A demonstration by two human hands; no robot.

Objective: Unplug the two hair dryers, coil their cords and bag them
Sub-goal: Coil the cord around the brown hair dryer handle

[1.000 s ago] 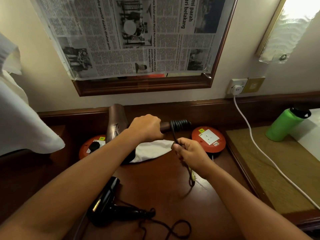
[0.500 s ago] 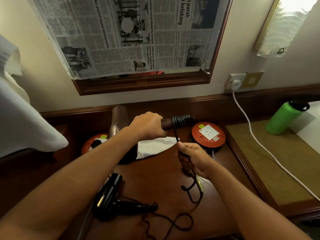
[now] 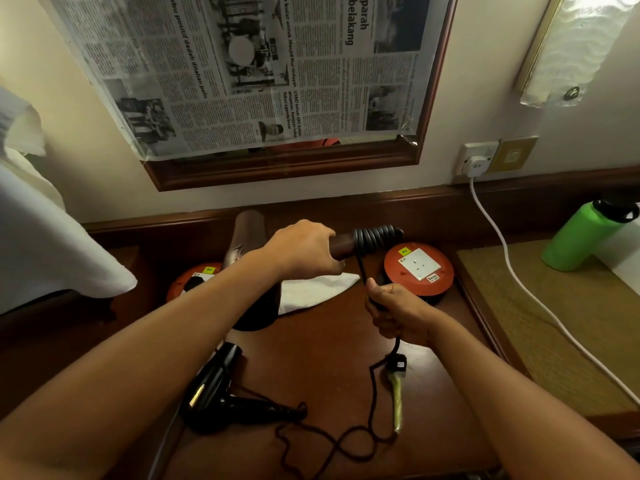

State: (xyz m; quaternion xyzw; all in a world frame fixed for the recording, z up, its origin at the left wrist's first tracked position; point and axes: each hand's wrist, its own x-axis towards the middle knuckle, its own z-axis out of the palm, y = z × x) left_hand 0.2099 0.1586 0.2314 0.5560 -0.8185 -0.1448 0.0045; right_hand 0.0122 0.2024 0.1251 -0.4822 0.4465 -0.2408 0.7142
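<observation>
Cord (image 3: 377, 239) had been wound further round the handle gripped by the left hand (image 3: 304, 249); its plug (image 3: 396, 362), formerly unseen, dangled below the right hand (image 3: 394, 313) pinching it.

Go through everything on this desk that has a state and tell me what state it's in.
Brown hair dryer: lifted, cord partly coiled round handle.
Left hand: grips the handle.
Right hand: grips the brown dryer's cord.
Its plug: unplugged, hanging.
Black hair dryer: lying on desk, cord loose.
Right orange reel: socket empty.
White wall plug: plugged in.
Green bottle: capped.
</observation>
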